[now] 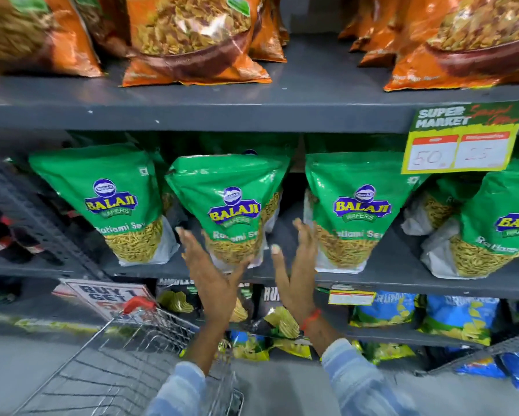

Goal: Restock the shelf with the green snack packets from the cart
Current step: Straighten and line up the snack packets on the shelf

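step: seating glossy green snack packet upright on grey metal shelf | left hand open, palm bracing packet's lower left | right hand open, empty, beside packet | wire cart below-left, contents unclear

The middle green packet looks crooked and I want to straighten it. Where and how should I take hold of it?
Probably grip the middle green packet by its lower side edges, one hand per side, coming from the front. It stands upright and tapers toward the base, and the left hand and right hand already flank it there.
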